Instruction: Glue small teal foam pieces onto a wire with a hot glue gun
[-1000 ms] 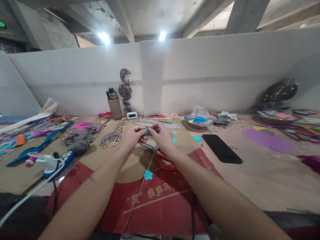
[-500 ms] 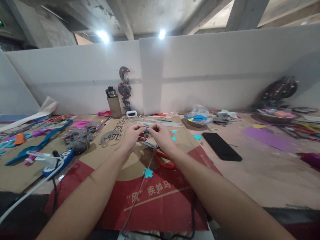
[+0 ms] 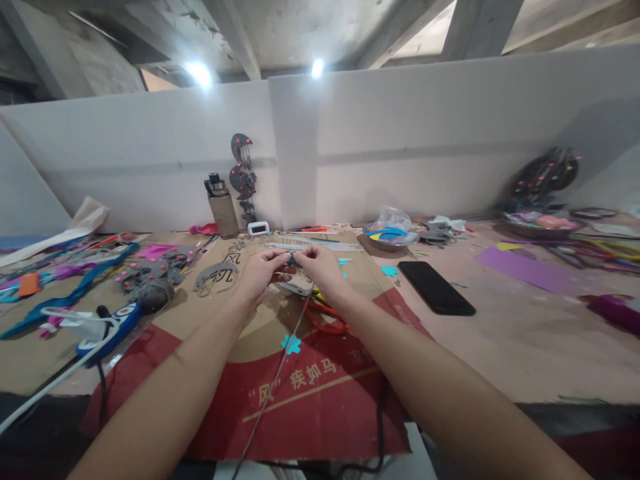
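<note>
My left hand and my right hand meet fingertip to fingertip above the cardboard sheet. Both pinch a small teal piece between them. A thin grey wire runs from under my right hand down toward me. Red-handled scissors lie on the cardboard just below my right wrist. A teal cut-out shape lies on the cardboard between my forearms.
A black phone lies right of my hands. A blue glue gun with cable sits at left, among grey and blue felt cut-outs. A bottle, rulers and a metal bowl stand by the white partition.
My hands stay joined on the teal piece. The whole view has drifted slightly left and down as my head moved.
</note>
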Demonstrator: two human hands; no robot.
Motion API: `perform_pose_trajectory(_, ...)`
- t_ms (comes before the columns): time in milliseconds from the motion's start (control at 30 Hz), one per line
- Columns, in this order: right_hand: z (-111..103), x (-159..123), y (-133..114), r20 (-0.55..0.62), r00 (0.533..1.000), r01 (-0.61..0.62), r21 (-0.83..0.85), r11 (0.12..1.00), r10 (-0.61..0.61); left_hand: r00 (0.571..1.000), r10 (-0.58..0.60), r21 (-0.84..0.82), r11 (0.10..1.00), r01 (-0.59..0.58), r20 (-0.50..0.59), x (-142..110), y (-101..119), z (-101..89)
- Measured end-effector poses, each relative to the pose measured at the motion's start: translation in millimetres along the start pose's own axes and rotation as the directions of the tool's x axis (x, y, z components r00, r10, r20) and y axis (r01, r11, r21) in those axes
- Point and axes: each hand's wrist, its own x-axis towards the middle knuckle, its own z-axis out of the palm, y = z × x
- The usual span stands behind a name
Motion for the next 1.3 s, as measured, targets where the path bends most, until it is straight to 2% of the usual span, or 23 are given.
perform_pose_trajectory(133,0,-3,0,0.007,1.0,0.009,-0.018,1.0,-0.008,1.0,0.014,0.01,1.0,-0.014,-0.002,0,-1,0.9)
perform_pose_trajectory(300,0,-4,-1,-0.001,0.994,0.11,-0.094,0.989,-0.11,0.998,0.039,0.052,0.998,-0.036,-0.053,0,-1,1.2)
perform_pose_trajectory(500,3,-1,5,0.008,0.991,0.136,-0.055,0.989,-0.136,0.996,0.051,0.063,0.997,-0.046,-0.074,-1,0,2.1)
perform_pose_trajectory(733,0,-4,1,0.055,0.981,0.19,-0.113,0.975,-0.185,0.993,0.104,0.156,0.983,-0.094,-0.061,3,-5,-0.4)
perform_pose_trajectory(867,3,-1,5,0.136,0.977,0.171,-0.036,0.985,-0.165,0.992,0.081,0.095,0.993,-0.072,-0.097,6,-2,-5.6)
perform_pose_trajectory(1000,7,0,11,0.237,0.963,0.128,-0.003,0.992,-0.124,0.973,0.039,-0.033,0.998,-0.048,-0.228,11,9,-18.5)
perform_pose_trajectory(1133,9,-4,7,0.34,0.94,0.037,-0.022,0.999,-0.028,0.938,0.051,-0.11,0.989,-0.094,-0.343,18,20,-41.7)
perform_pose_trajectory(1300,2,-5,-5,0.389,0.908,-0.161,-0.02,0.987,0.156,0.856,0.009,-0.341,0.915,-0.215,-0.517,25,38,-80.5)
